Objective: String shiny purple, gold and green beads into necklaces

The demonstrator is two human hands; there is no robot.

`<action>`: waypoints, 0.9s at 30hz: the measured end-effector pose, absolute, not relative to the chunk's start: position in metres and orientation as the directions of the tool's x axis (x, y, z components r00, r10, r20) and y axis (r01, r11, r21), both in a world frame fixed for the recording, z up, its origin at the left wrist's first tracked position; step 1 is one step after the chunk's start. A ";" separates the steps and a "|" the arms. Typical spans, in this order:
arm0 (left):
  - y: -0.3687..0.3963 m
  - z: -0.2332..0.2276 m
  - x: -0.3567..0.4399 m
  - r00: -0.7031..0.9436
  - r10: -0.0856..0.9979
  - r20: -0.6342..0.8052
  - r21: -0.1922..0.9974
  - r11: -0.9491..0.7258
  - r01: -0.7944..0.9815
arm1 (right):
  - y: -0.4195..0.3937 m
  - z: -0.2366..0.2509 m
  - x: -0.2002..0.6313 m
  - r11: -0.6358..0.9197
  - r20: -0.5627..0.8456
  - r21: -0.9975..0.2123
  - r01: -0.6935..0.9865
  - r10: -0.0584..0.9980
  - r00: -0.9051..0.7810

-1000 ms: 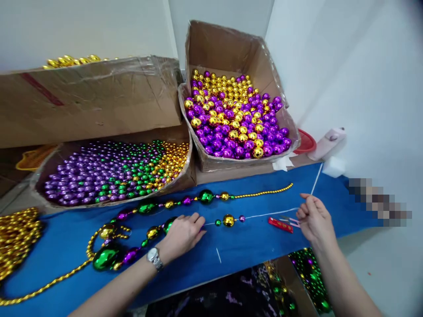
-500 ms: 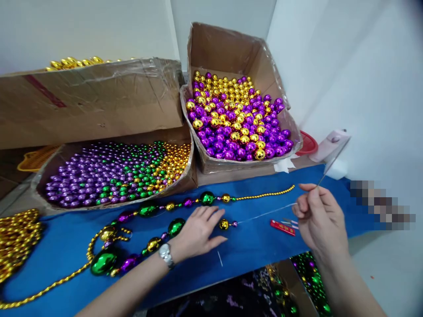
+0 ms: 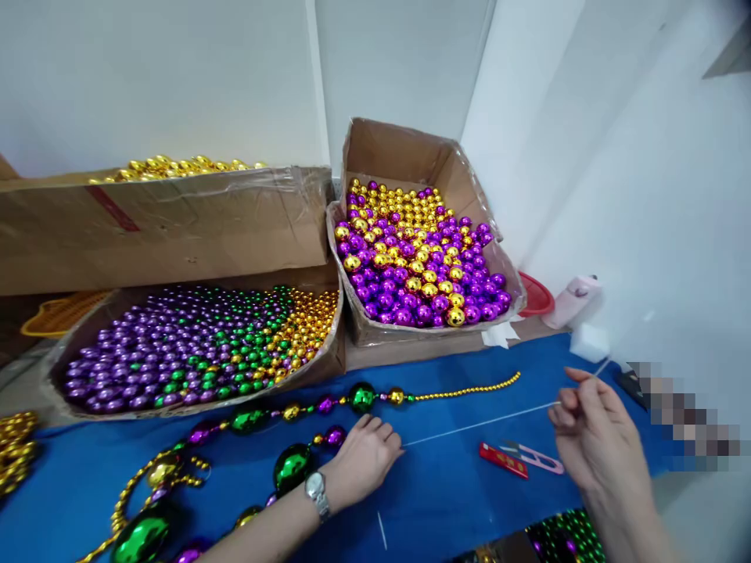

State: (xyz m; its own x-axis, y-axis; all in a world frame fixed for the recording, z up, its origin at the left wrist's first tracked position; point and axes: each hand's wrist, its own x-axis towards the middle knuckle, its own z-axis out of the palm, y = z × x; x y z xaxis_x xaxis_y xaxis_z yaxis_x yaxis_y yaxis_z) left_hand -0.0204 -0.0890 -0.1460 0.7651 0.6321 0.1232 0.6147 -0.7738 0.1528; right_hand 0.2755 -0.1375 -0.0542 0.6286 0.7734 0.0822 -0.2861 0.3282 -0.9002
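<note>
On the blue tabletop, my left hand (image 3: 367,455), with a watch on its wrist, is closed over the end of a strand of shiny beads. A white string (image 3: 481,423) runs taut from its fingertips to my right hand (image 3: 598,426), which pinches it above the table, a short tail poking up past the fingers. Whatever beads lie under my left hand are hidden. Beside it on the strand sit a purple bead (image 3: 335,436) and a large green bead (image 3: 295,467). Farther back, the strand ends in a row of small gold beads (image 3: 469,390).
Cardboard boxes hold purple and gold balls (image 3: 422,274) and smaller purple, green and gold beads (image 3: 193,344). Pink-handled thread snips (image 3: 543,460) lie by a red packet (image 3: 503,460). Gold bead strings (image 3: 16,453) are heaped at the left. A pink bottle (image 3: 572,301) stands behind.
My left hand has gone from spread fingers to closed over the strand's end, covering the last beads. My right hand has moved right, drawing the string straight. The view has tilted up.
</note>
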 end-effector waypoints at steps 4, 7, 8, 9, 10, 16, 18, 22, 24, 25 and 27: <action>-0.085 -0.131 -0.019 0.773 0.627 0.098 0.159 -0.777 0.609 | -0.137 -0.050 0.265 0.361 0.122 -0.893 -0.270 0.770 0.626; -0.084 -0.106 -0.016 0.780 0.611 0.131 0.195 -0.788 0.584 | -0.141 -0.049 0.246 0.321 0.129 -0.913 -0.252 0.812 0.569; -0.085 -0.095 -0.016 0.784 0.602 0.149 0.208 -0.795 0.570 | -0.142 -0.050 0.239 0.308 0.128 -0.920 -0.243 0.820 0.557; -0.085 -0.084 -0.018 0.789 0.591 0.170 0.222 -0.803 0.553 | -0.145 -0.053 0.233 0.292 0.121 -0.927 -0.236 0.826 0.550; -0.084 -0.072 -0.021 0.791 0.581 0.192 0.241 -0.810 0.535 | -0.147 -0.056 0.229 0.271 0.107 -0.934 -0.231 0.833 0.543; -0.062 -0.015 -0.081 0.521 0.756 0.396 0.386 -0.652 0.653 | -0.162 -0.089 0.219 0.064 -0.033 -0.979 -0.195 0.889 0.457; -0.044 -0.004 -0.116 0.383 0.831 0.404 0.354 -0.528 0.772 | -0.165 -0.098 0.217 0.037 -0.040 -0.986 -0.160 0.892 0.451; -0.010 0.007 -0.188 0.219 0.938 0.268 0.143 -0.264 0.954 | -0.169 -0.107 0.210 0.000 -0.038 -0.996 -0.085 0.899 0.437; -0.003 0.007 -0.214 0.184 0.960 0.213 0.082 -0.205 0.975 | -0.169 -0.108 0.206 -0.008 -0.030 -0.998 -0.055 0.904 0.427; -0.003 0.005 -0.222 0.177 0.965 0.191 0.071 -0.194 0.978 | -0.169 -0.107 0.204 -0.009 -0.026 -0.999 -0.044 0.907 0.420; -0.008 0.001 -0.228 0.184 0.970 0.157 0.058 -0.195 0.979 | -0.169 -0.104 0.199 -0.001 -0.013 -1.000 -0.030 0.910 0.414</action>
